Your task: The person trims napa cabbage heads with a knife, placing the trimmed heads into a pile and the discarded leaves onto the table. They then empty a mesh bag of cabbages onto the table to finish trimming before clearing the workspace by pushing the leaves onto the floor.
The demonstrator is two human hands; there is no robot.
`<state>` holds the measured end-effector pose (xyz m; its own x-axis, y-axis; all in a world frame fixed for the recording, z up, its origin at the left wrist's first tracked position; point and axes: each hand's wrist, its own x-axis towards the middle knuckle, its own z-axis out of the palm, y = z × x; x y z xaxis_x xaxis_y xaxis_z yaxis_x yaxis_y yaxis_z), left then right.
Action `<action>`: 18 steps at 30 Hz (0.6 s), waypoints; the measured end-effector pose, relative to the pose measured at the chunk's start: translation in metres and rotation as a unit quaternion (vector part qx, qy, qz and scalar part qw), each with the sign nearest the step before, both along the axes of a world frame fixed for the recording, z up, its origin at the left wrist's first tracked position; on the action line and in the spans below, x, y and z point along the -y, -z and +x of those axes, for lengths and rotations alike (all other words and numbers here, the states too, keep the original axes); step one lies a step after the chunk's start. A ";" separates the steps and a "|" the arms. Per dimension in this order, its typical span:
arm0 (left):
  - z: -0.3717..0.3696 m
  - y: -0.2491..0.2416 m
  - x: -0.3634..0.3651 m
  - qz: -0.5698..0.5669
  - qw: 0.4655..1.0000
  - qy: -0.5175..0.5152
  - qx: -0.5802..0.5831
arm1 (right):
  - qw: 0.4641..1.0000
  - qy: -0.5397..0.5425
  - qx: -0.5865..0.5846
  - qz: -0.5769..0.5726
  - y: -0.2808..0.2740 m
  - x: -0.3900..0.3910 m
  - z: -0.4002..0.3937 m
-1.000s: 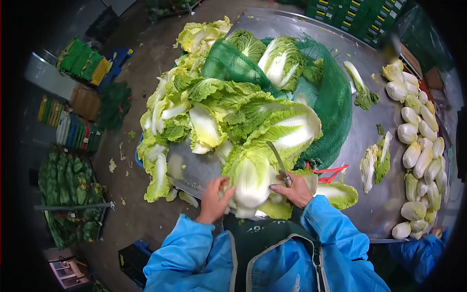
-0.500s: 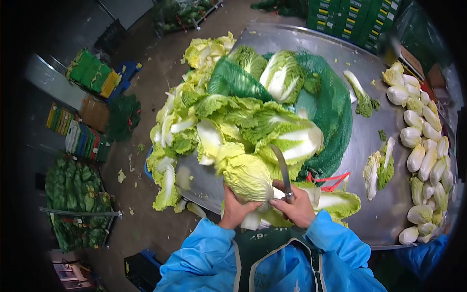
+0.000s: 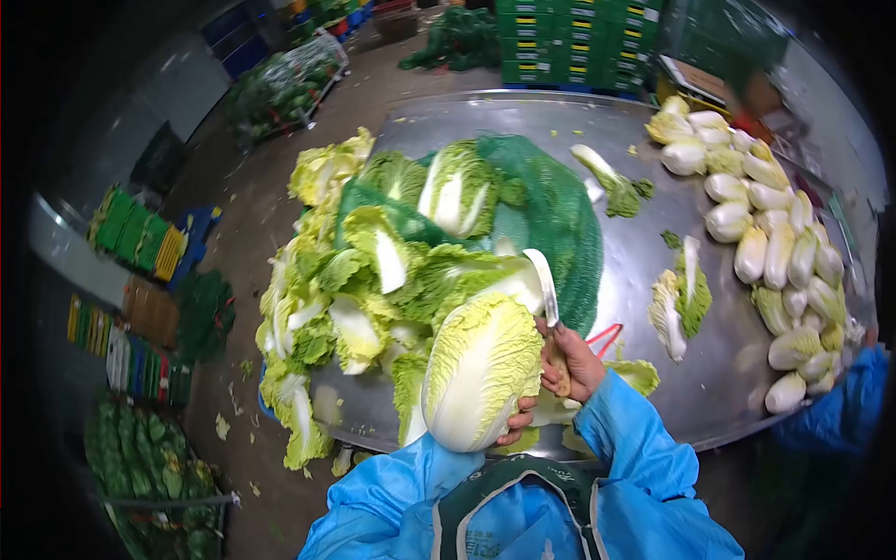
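Observation:
A trimmed napa cabbage (image 3: 481, 373), pale with a white base, lies tilted before my body. My left hand (image 3: 519, 422) is wrapped under it, with only fingertips showing at its lower right side. In my right hand (image 3: 577, 362) is a knife (image 3: 545, 289), held by its wooden handle, the blade pointing up and away just right of the cabbage. Loose outer leaves (image 3: 350, 327) are heaped left of and behind the cabbage. Behind them, a green mesh bag (image 3: 569, 243) surrounds an untrimmed cabbage (image 3: 457, 189).
Trimmed cabbages (image 3: 779, 247) are piled along the right side of the metal table (image 3: 448, 112). Loose leaves (image 3: 689, 289) lie nearer the middle. Green crates (image 3: 569, 42) stand behind. At the right edge, a person's blue sleeve (image 3: 840, 401) shows. Bagged cabbages (image 3: 154, 476) stand at left.
The cabbage has been turned, showing its long side and white base. My left hand has moved beneath it, and my right hand with the knife has drawn slightly apart. The camera view has shifted.

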<state>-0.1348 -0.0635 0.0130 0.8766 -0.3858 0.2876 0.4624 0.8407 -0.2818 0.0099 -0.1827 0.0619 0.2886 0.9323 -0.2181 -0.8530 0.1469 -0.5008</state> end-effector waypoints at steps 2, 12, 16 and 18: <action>0.005 -0.001 0.009 0.007 0.998 0.035 -0.051 | 0.998 0.035 0.026 -0.046 0.000 0.010 0.010; 0.109 -0.015 0.054 0.477 0.811 -0.219 -0.259 | 0.848 0.272 0.368 -0.266 0.004 0.100 -0.031; 0.173 -0.012 0.124 0.564 0.789 -0.160 -0.182 | 0.734 0.473 0.422 -0.245 0.050 0.144 0.020; 0.197 -0.059 0.173 0.650 0.735 -0.146 -0.124 | 0.829 0.430 0.208 -0.291 0.017 0.198 0.041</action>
<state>0.0620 -0.2362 0.0716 0.9401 0.0222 -0.3403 0.2782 0.5273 0.8029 0.0506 -0.3811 0.0445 0.9551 0.1140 -0.2734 -0.2936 0.2414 -0.9250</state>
